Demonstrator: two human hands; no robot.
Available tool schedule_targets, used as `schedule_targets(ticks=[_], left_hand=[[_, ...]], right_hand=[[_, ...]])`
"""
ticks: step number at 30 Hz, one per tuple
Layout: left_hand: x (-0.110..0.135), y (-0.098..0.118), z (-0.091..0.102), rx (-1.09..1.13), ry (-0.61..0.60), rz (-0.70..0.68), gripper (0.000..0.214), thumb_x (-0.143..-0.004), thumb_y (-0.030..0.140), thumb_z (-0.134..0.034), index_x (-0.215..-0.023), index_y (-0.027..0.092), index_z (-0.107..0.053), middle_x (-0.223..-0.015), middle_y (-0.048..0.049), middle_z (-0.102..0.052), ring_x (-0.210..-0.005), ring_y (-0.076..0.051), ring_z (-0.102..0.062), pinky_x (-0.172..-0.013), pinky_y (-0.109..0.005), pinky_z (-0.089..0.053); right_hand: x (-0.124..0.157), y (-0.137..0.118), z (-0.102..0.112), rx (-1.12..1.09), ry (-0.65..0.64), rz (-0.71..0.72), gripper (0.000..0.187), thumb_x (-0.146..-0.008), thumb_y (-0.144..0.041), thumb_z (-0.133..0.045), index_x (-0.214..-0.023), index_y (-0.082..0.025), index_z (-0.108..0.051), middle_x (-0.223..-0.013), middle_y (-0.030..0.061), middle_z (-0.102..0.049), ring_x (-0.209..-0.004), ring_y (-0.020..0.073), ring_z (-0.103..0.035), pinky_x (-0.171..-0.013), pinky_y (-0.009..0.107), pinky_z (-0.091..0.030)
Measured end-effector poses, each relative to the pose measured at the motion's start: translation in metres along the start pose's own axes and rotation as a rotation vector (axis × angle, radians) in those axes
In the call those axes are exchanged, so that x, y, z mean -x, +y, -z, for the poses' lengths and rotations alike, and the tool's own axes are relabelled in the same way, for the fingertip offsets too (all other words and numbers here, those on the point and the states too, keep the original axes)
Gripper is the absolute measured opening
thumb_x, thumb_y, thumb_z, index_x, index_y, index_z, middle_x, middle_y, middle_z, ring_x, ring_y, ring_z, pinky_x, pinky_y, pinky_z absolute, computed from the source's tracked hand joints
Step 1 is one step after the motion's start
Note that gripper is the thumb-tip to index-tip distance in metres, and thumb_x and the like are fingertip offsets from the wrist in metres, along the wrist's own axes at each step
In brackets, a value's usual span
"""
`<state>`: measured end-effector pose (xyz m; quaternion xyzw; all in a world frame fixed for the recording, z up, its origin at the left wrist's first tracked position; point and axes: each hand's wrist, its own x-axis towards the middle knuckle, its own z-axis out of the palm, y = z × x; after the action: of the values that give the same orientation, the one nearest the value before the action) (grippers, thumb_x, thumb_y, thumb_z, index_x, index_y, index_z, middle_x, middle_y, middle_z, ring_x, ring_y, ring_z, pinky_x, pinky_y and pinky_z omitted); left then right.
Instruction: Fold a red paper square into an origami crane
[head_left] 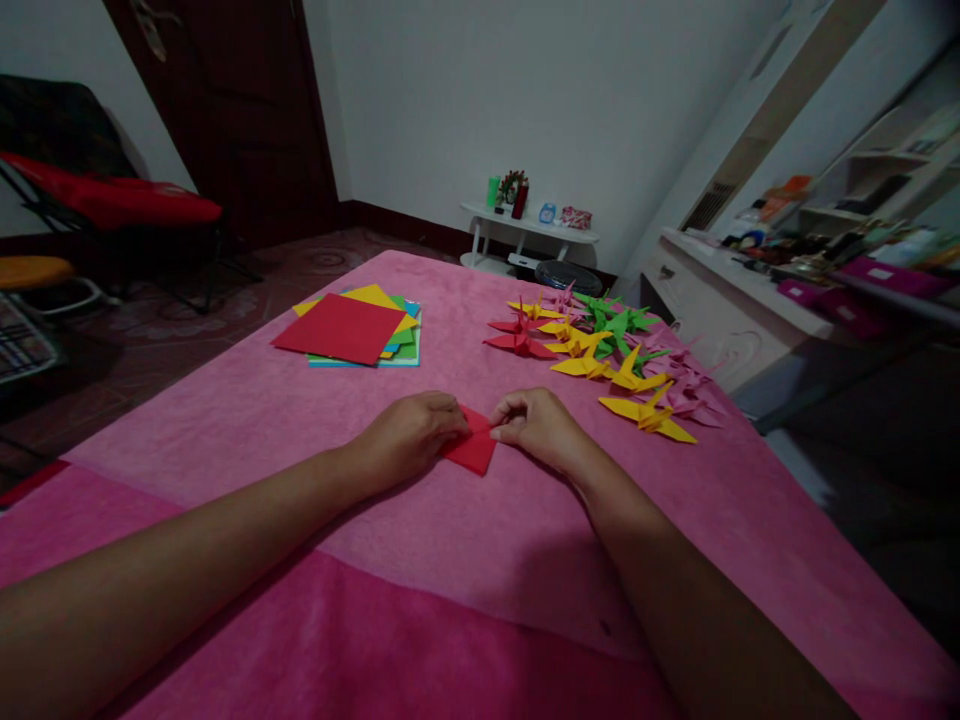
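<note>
A small folded piece of red paper [474, 450] lies on the pink tablecloth [420, 560], between my two hands. My left hand [414, 432] rests on its left side, fingers curled down and closed on the edge. With thumb and forefinger, my right hand [534, 425] pinches the paper's right edge. Part of the paper's left side is hidden under my left fingers. Beyond my left hand sits a stack of coloured square sheets, with a red sheet [341, 328] on top. Past my right hand stand several folded paper cranes, among them a yellow crane [649, 412] and a red crane [520, 340].
Green cranes [619, 325] and pink cranes [694, 385] crowd the table's right edge. A white side table [529, 225] with small items stands by the far wall. To the right is a cluttered dresser [750, 285]; a red-covered folding chair [142, 200] stands at left.
</note>
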<state>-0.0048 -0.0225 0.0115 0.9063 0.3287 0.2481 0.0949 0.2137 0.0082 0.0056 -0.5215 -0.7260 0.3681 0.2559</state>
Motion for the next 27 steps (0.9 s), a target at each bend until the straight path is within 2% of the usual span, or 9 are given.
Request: schedule_targets(ticks=[3, 6, 8, 11, 14, 22, 27], left_hand=[[0.005, 0.005, 0.002, 0.076, 0.012, 0.056, 0.023, -0.088, 0.011, -0.047, -0.093, 0.016, -0.069, -0.089, -0.0061, -0.068, -0.084, -0.016, -0.060, -0.076, -0.027, -0.047], [0.008, 0.015, 0.008, 0.023, -0.007, 0.059, 0.022, -0.085, 0.014, -0.050, -0.094, 0.017, -0.069, -0.090, -0.0057, -0.069, -0.085, -0.017, -0.061, -0.076, -0.029, -0.047], [0.008, 0.023, 0.012, -0.045, -0.049, 0.048, 0.020, -0.086, 0.024, -0.052, -0.095, 0.017, -0.069, -0.087, -0.0060, -0.069, -0.081, -0.018, -0.061, -0.074, -0.031, -0.046], [0.008, 0.030, 0.014, -0.134, -0.090, 0.047, 0.031, -0.086, 0.043, -0.055, -0.095, 0.018, -0.069, -0.083, -0.0067, -0.068, -0.078, -0.021, -0.061, -0.073, -0.035, -0.043], [0.007, 0.031, 0.012, -0.197, -0.089, 0.040, 0.036, -0.086, 0.050, -0.053, -0.093, 0.018, -0.069, -0.081, -0.0063, -0.068, -0.081, -0.022, -0.061, -0.079, -0.039, -0.040], [0.004, 0.035, 0.009, -0.216, -0.031, 0.009, 0.036, -0.089, 0.048, -0.048, -0.087, 0.019, -0.069, -0.082, -0.0054, -0.068, -0.080, -0.020, -0.061, -0.083, -0.040, -0.035], [0.002, 0.034, 0.005, -0.244, -0.003, -0.020, 0.026, -0.091, 0.033, -0.047, -0.091, 0.019, -0.069, -0.080, -0.0043, -0.068, -0.076, -0.018, -0.061, -0.078, -0.038, -0.037]], right_hand=[[0.002, -0.005, 0.009, -0.065, -0.098, -0.047, 0.018, -0.064, -0.006, -0.065, -0.076, -0.015, -0.074, -0.073, 0.0019, -0.071, -0.065, 0.0115, -0.061, -0.061, 0.021, -0.046], [0.002, -0.007, 0.017, -0.117, -0.133, -0.088, 0.025, -0.063, -0.002, -0.062, -0.079, -0.014, -0.076, -0.072, 0.0012, -0.073, -0.063, 0.0104, -0.060, -0.060, 0.020, -0.045], [0.002, -0.006, 0.021, -0.136, -0.139, -0.092, 0.026, -0.063, -0.001, -0.061, -0.079, -0.014, -0.076, -0.070, 0.0006, -0.072, -0.061, 0.0097, -0.059, -0.060, 0.020, -0.045], [0.002, -0.006, 0.024, -0.148, -0.145, -0.085, 0.024, -0.064, -0.001, -0.062, -0.077, -0.015, -0.076, -0.068, 0.0002, -0.071, -0.060, 0.0094, -0.057, -0.060, 0.020, -0.044], [0.003, -0.008, 0.024, -0.135, -0.148, -0.084, 0.022, -0.064, -0.002, -0.062, -0.076, -0.015, -0.076, -0.066, 0.0004, -0.071, -0.059, 0.0094, -0.056, -0.059, 0.020, -0.043], [0.001, -0.005, 0.023, -0.129, -0.144, -0.097, 0.020, -0.064, -0.004, -0.064, -0.076, -0.014, -0.076, -0.068, 0.0008, -0.071, -0.060, 0.0092, -0.055, -0.060, 0.020, -0.043], [0.001, -0.002, 0.023, -0.149, -0.158, -0.071, 0.020, -0.064, -0.007, -0.063, -0.076, -0.014, -0.076, -0.068, 0.0010, -0.071, -0.060, 0.0093, -0.055, -0.059, 0.020, -0.043]])
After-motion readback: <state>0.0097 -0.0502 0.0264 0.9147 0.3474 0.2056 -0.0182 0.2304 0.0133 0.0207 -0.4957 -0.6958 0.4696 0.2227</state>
